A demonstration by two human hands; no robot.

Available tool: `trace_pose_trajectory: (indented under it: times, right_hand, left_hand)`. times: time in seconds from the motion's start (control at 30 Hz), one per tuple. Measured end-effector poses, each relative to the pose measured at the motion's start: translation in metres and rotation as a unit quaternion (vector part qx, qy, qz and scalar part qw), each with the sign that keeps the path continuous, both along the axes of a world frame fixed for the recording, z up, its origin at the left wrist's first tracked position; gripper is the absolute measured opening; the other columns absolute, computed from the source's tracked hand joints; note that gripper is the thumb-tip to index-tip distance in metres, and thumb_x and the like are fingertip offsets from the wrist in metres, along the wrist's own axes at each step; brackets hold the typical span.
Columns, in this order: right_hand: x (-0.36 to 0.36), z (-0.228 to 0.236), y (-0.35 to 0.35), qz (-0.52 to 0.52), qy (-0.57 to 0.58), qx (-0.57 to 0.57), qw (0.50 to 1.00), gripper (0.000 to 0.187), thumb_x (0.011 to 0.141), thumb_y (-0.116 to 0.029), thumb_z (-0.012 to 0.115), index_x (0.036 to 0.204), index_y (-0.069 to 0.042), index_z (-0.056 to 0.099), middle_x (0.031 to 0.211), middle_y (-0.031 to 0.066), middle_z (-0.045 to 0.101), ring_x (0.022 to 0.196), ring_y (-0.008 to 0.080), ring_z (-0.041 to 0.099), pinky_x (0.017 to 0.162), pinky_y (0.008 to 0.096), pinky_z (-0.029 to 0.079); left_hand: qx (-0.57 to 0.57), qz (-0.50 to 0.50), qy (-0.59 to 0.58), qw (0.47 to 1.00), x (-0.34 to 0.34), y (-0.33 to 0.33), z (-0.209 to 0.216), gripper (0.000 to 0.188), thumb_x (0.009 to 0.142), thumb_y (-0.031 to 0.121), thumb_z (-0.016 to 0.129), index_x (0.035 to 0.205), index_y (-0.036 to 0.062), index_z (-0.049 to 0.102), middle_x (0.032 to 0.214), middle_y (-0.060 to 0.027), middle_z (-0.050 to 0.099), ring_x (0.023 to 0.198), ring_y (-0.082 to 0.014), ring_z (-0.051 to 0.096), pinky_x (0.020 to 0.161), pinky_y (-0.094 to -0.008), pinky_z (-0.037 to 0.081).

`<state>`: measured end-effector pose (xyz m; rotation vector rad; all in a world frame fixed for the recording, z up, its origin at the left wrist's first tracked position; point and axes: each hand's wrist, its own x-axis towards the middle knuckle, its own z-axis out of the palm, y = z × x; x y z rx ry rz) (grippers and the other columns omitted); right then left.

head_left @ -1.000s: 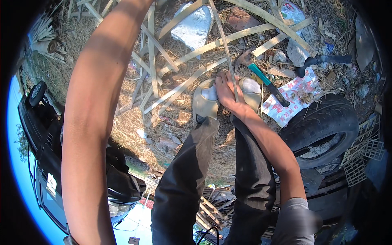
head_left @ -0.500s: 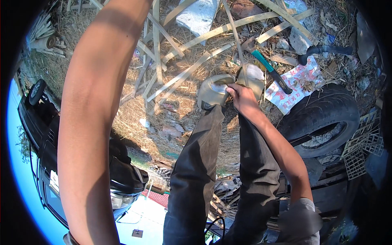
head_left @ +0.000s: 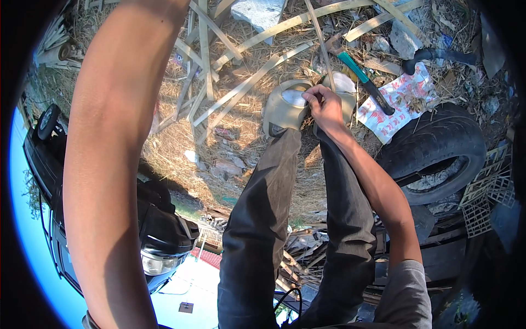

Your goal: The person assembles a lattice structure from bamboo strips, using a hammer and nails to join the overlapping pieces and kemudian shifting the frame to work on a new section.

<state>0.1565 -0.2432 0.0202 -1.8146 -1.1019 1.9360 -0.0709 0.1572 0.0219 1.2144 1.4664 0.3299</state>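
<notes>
Over my shoes (head_left: 286,116) | my right hand (head_left: 327,108) curled, can't tell if gripping | thin stick (head_left: 322,48) runs down to it | left hand out of view | hammer (head_left: 360,75) at right, handle on paper (head_left: 404,107)

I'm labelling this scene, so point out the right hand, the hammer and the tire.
Right hand (head_left: 327,111): head view, back of the hand.
Hammer (head_left: 360,75): head view, green part of the handle.
Tire (head_left: 430,140): head view, tread.

Right: black round rubber tyre (head_left: 424,143), pale criss-cross grid (head_left: 478,220)
Left: big shiny black car (head_left: 161,233)
Top: rough white rock (head_left: 255,13)
</notes>
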Motion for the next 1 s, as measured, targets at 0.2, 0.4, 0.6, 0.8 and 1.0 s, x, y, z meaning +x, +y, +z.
trace_pose_trajectory:
  times: [0.2, 0.4, 0.6, 0.8, 1.0]
  right_hand:
    - [-0.014, 0.009, -0.010, 0.020, -0.144, 0.063, 0.987, 0.014, 0.094, -0.018, 0.063, 0.098, -0.005, 0.064, 0.082, 0.0165, 0.066, 0.079, 0.0369, 0.065, 0.072, 0.0457, 0.052]
    - [-0.019, 0.014, -0.005, 0.044, -0.169, 0.091, 0.980, 0.013, 0.093, -0.018, 0.065, 0.097, -0.006, 0.065, 0.087, 0.0142, 0.064, 0.087, 0.0349, 0.064, 0.077, 0.0467, 0.051]
    - [-0.018, 0.012, 0.001, 0.036, -0.187, 0.073, 0.979, 0.017, 0.094, -0.021, 0.065, 0.098, -0.005, 0.066, 0.093, 0.0143, 0.064, 0.090, 0.0359, 0.064, 0.079, 0.0461, 0.052]
    - [0.004, 0.001, -0.006, 0.096, -0.114, 0.120, 0.982, 0.021, 0.095, -0.017, 0.064, 0.111, -0.004, 0.060, 0.105, 0.0168, 0.061, 0.102, 0.0383, 0.059, 0.088, 0.0462, 0.049]
    - [0.056, 0.008, -0.004, 0.149, -0.172, 0.227, 0.947, 0.026, 0.093, -0.007, 0.062, 0.118, -0.003, 0.059, 0.119, 0.0174, 0.057, 0.114, 0.0395, 0.053, 0.097, 0.0473, 0.046]
  left_hand:
    - [-0.004, -0.028, 0.001, 1.000, 0.007, 0.003, -0.007, 0.051, 0.088, 0.044, 0.075, 0.115, 0.0011, 0.072, 0.133, -0.0243, 0.061, 0.129, -0.0336, 0.051, 0.106, -0.0430, 0.041]
    - [0.047, -0.004, 0.042, 0.998, 0.001, 0.005, -0.012, 0.042, 0.089, 0.044, 0.073, 0.092, 0.0022, 0.071, 0.119, -0.0205, 0.067, 0.111, -0.0286, 0.060, 0.090, -0.0404, 0.049]
    - [0.010, 0.007, 0.008, 1.000, 0.012, 0.003, -0.005, 0.034, 0.091, 0.039, 0.073, 0.082, 0.0063, 0.067, 0.077, -0.0036, 0.062, 0.068, -0.0156, 0.052, 0.063, -0.0352, 0.043]
    - [0.000, 0.007, -0.011, 1.000, 0.004, 0.006, -0.011, 0.033, 0.093, 0.033, 0.070, 0.096, 0.0007, 0.069, 0.086, -0.0086, 0.065, 0.076, -0.0191, 0.059, 0.069, -0.0363, 0.048]
    - [0.021, 0.001, 0.017, 1.000, 0.003, 0.001, -0.011, 0.046, 0.090, 0.042, 0.071, 0.104, -0.0012, 0.068, 0.114, -0.0183, 0.067, 0.105, -0.0277, 0.060, 0.092, -0.0414, 0.047]
